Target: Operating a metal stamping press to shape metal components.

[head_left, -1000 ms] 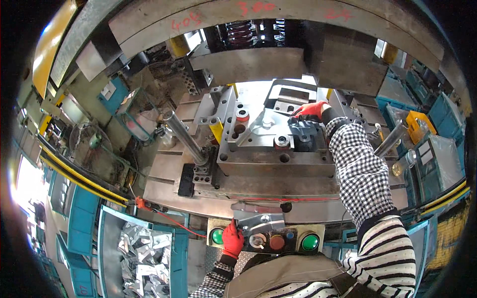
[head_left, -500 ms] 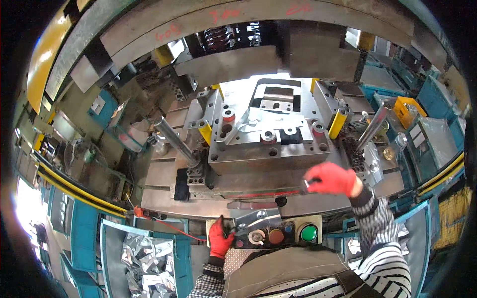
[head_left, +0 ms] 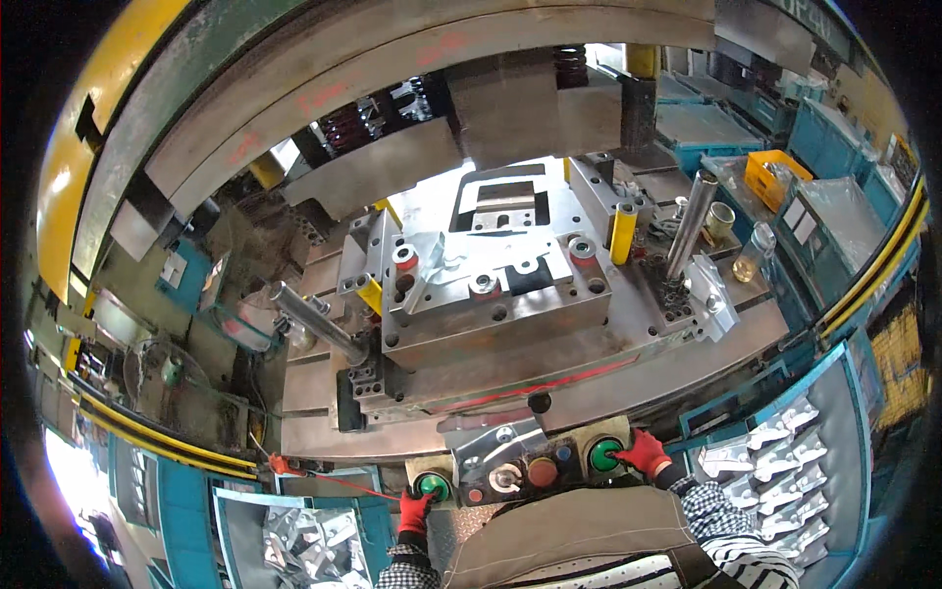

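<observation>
My left hand [head_left: 415, 512], in a red glove, is at the left green button [head_left: 433, 485] of a control box. My right hand [head_left: 646, 454], also red-gloved, reaches a finger onto the right green button [head_left: 605, 454]. Neither hand shows anything held, and their fingers are stretched toward the buttons. Between them sit a red button [head_left: 542, 472] and smaller knobs. A bent metal piece [head_left: 500, 445] lies at the back of the box. Ahead, a shiny sheet-metal part [head_left: 461, 257] rests on the lower die [head_left: 496, 329] of a press, under the raised upper tooling [head_left: 505, 108].
Steel guide posts [head_left: 694, 224] and yellow posts [head_left: 622, 234] rise around the die. A metal part [head_left: 714, 299] leans by the right post, with a glass jar [head_left: 755, 253] beyond. Bins of formed parts stand at left [head_left: 224, 550] and right [head_left: 852, 422]. A red cord [head_left: 343, 484] runs at left.
My right hand has come down from in front of the die to the right green button. My left hand has shifted, and the left green button now shows. The view has turned to the right.
</observation>
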